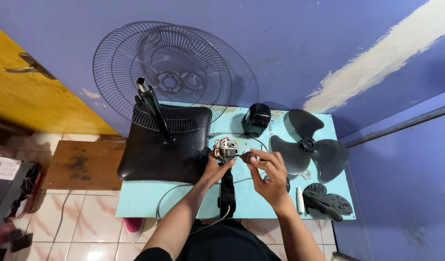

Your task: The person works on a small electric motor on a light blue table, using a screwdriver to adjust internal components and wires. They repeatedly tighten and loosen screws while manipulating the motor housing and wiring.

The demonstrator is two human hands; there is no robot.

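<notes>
Your forearms are bare from the elbows down, with no sleeves reaching them. Your left hand (214, 169) and right hand (270, 175) carry no gloves, rings or watch that can be seen. Dark, near-black clothing covers your lap and your upper arm at the bottom edge.

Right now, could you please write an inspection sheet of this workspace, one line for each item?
Surface: light blue table, crowded.
Job's things: fan motor held over the table; screwdriver at its side.
Clutter: fan base with pole, wire guards leaning on wall, fan blade, black motor cover, dark gloves, small white bottle.
Grippers: left hand grips the motor; right hand holds the screwdriver.
Cables: grey cord across the table.
Surroundings: purple wall, tiled floor.
</notes>
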